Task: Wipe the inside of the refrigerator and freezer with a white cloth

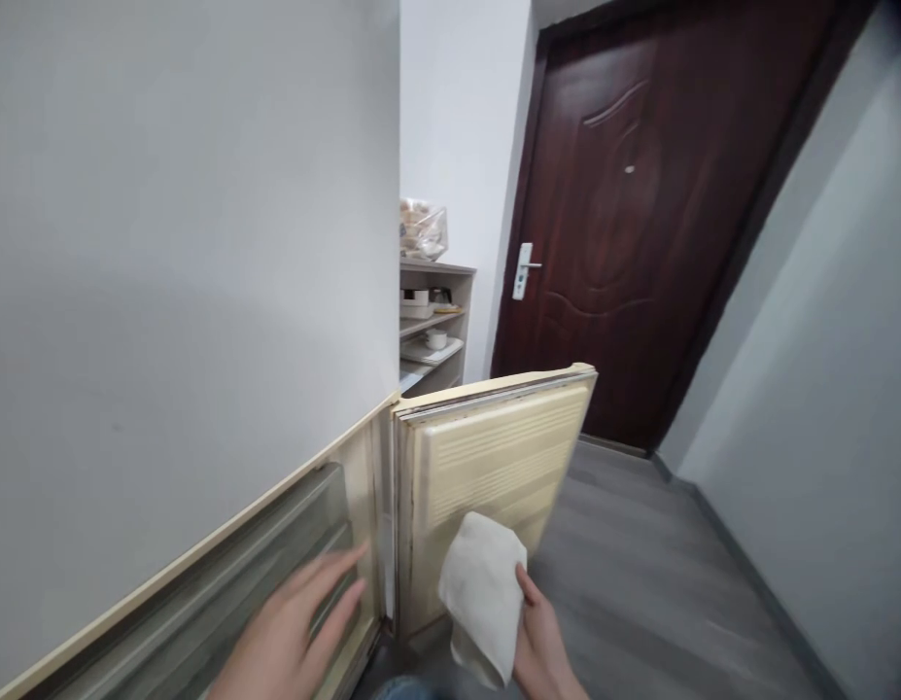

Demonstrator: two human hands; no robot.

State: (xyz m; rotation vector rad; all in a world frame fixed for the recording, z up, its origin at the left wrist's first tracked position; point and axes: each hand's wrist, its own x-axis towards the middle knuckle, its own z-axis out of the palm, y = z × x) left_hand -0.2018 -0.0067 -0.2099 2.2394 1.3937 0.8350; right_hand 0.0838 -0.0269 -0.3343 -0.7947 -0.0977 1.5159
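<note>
A small cream-coloured fridge stands low at the left with its door (pixel 494 457) swung open toward me, ribbed inner liner facing out. My right hand (pixel 541 642) is closed on a folded white cloth (pixel 485 593), held against the lower part of the door's inner face. Fingers stretched out, my left hand (pixel 296 632) reaches toward the open fridge compartment (pixel 275 554), close to its clear front panel and slightly blurred by motion.
A grey-white wall fills the left. Behind the fridge stands a grey shelf unit (pixel 435 321) with dishes and a plastic bag on top. A dark brown entrance door (pixel 640 214) with a silver handle closes the narrow hallway; grey floor runs along the right wall.
</note>
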